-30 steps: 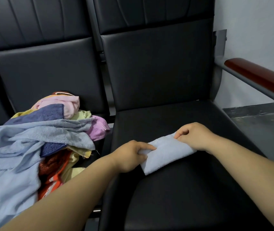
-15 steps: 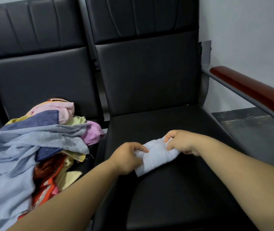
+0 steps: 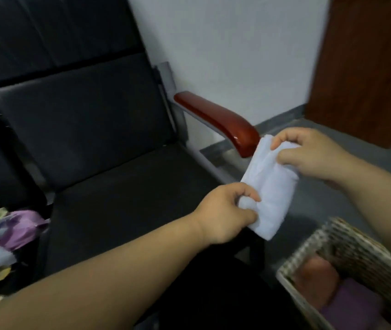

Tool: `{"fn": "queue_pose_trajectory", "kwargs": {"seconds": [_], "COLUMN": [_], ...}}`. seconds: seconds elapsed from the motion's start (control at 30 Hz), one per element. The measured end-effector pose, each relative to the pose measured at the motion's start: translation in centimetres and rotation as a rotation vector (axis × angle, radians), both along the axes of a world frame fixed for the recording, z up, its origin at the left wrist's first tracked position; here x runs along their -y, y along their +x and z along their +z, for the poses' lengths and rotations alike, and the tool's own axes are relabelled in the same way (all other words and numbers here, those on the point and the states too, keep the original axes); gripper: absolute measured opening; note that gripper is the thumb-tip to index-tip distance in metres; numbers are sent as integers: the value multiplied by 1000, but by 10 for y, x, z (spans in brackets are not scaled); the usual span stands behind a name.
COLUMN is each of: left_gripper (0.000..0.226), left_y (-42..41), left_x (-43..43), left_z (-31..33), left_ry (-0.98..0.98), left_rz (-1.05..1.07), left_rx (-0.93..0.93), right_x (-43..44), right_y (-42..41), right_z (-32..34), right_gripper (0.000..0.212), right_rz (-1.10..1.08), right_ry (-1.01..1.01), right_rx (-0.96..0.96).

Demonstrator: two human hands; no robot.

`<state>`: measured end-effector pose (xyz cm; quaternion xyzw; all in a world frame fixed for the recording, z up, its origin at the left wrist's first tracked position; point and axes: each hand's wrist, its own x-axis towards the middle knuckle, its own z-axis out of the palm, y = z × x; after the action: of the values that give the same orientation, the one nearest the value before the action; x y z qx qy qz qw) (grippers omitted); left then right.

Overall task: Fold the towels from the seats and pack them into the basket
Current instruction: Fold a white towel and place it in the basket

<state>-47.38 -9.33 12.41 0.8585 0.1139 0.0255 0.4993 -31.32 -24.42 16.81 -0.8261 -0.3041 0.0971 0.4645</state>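
1. Although the picture is being softened by blur, a black padded seat [image 3: 118,198] is being shown across the left and middle of the view, with a red-brown armrest [image 3: 218,120] being carried on its right side.
2. A brown wooden panel [image 3: 368,67] is being seen against the pale wall at the upper right.
3. A woven basket [image 3: 356,253] is being shown on the floor at the lower right, near the seat; a reddish-brown folded towel [image 3: 318,277] and a purple folded towel [image 3: 356,303] are being held inside it.
4. A heap of loose towels [image 3: 6,234], lilac, grey-blue and yellow, is being cut off by the left edge, beside the seat.
5. A pale blue folded towel [image 3: 268,186] is being held tilted in the air, between the armrest's tip and the basket, touching neither.
6. Its lower left edge is being pinched by the left hand [image 3: 223,210], thumb and curled fingers being closed on the cloth.
7. Its upper right end is being gripped by the right hand [image 3: 313,156], the fingers being curled round the fold.
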Motion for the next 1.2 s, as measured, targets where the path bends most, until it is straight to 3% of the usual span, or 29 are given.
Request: {"fn": "queue_pose_trajectory", "kwargs": {"seconds": [0.23,0.43,0.57,0.67,0.8,0.93,1.07,1.2], "left_gripper": [34,33,23,26,37,48,45,41], "left_y": [93,137,157,170,172,163,144,86], "left_x": [124,147,153,145,126,117,93,32], "left_z": [-104,-198,-217,-213,-200,-169,-104,-47], "left_ry": [211,645,1122,1195,997,873,983,1040], "left_rz": [-520,-797,-1032,-1148,-1206,-1109,-949,-609], "left_rx": [-410,-611,-564,-534,-568,-657,-418,-281], "right_x": [163,199,190,182,179,170,147,102], "right_y": [27,48,60,59,59,53,40,16], "right_z": [-157,-286,-347,-379,-374,-315,-239,-154], "right_gripper": [16,28,26,24,38,39,37,37], "right_rz": [-333,-185,-137,-142,-144,-84,-31,42], "right_ry": [-115,-328,-415,-424,-518,-568,-497,-381], "right_rx": [-200,-330,-382,-426,-335,-131,0,170]}}
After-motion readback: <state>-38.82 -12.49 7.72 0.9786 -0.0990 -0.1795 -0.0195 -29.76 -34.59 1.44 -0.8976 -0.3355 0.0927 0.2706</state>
